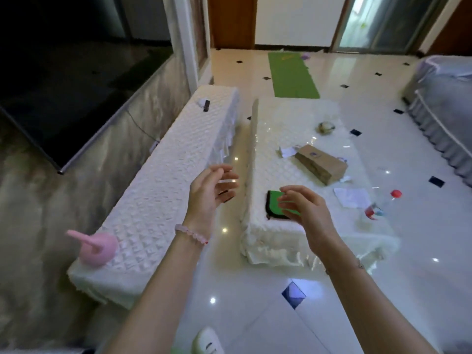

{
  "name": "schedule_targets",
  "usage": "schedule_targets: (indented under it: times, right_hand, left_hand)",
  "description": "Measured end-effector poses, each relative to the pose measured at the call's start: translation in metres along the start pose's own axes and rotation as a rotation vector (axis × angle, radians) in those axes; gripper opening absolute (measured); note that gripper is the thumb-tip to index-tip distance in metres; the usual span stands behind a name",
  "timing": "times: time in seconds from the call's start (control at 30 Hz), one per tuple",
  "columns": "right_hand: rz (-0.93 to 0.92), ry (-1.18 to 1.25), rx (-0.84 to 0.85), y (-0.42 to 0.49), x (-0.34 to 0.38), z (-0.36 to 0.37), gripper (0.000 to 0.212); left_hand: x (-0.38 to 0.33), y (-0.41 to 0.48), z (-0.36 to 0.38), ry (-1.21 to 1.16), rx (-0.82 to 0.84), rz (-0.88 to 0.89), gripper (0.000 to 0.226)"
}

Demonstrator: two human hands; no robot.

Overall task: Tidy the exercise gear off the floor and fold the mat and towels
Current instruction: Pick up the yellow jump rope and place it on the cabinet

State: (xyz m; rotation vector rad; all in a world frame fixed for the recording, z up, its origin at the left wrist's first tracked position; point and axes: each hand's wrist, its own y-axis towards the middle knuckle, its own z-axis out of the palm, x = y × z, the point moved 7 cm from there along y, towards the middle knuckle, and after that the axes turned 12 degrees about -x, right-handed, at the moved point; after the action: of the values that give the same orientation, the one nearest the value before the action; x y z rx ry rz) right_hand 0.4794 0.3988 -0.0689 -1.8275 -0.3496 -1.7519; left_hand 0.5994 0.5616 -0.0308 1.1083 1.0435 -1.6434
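Your green yoga mat (293,75) lies unrolled and flat on the tiled floor (255,290) beyond the low table (281,129). A small purple item (305,56) sits at its far right corner, too blurred to name. The dark-edged green towel (274,204) lies folded on the table's near left corner. The pink kettlebell (98,247) stands at the near end of the quilted bench (166,175) — handle leaning left.

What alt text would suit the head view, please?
The open right hand hangs over a folded green towel on a white quilted table, the empty left hand open beside it. Beyond, a green exercise mat lies flat on the tiled floor; a pink kettlebell sits on a white bench.
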Motion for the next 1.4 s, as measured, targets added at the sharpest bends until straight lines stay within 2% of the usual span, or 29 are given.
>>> schedule_targets:
  times: [0.4,0.7,1.07,1.27,1.4]
  right_hand:
    - [-0.009,0.128,-0.413,-0.021,0.002,-0.277,0.021]
    - [-0.016,0.198,-0.73,0.018,0.008,-0.429,0.021]
    - [0.023,0.262,-0.887,0.143,0.035,-0.552,0.021]
    - [0.015,0.314,-0.913,0.2,0.048,-0.617,0.02]
    - [0.021,0.323,-0.897,0.245,0.056,-0.674,0.021]
  left_hand:
    - [0.106,-0.116,0.238,0.147,0.451,-0.169,0.023]
    - [0.17,-0.152,0.413,0.233,0.741,-0.257,0.02]
    - [0.23,-0.123,0.604,0.268,0.851,-0.299,0.022]
    - [0.251,-0.119,0.698,0.289,0.907,-0.28,0.022]
    - [0.275,-0.111,0.757,0.293,0.889,-0.279,0.023]
